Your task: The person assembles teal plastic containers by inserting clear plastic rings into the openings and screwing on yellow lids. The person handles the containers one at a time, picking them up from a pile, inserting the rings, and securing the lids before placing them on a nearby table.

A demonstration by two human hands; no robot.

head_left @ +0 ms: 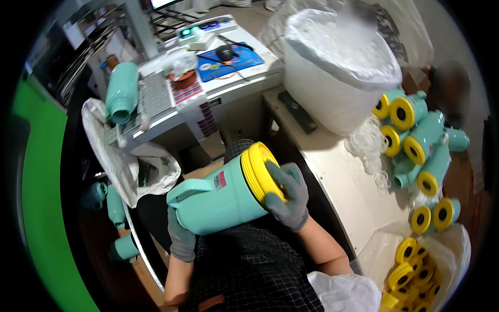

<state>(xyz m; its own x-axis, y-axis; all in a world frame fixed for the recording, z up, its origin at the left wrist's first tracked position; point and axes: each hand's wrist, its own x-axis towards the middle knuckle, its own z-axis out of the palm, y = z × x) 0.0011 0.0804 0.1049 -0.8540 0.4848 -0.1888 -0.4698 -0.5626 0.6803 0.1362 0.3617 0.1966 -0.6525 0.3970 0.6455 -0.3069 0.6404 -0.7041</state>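
Observation:
A teal plastic jug housing with a side handle lies tilted across my lap, a small pink-and-white label on its side. On its upper right end sits a yellow ribbed screw cap. My left hand, in a grey glove, supports the lower left end of the housing; its fingertips are hidden beneath it. My right hand, also gloved in grey, is closed on the yellow cap, fingers over its end face and thumb at its lower edge.
Several teal housings with yellow caps pile up on the right bench, beside clear rings and a white bag-lined tub. A bag of yellow caps stands lower right. One teal housing lies on the machine table at left.

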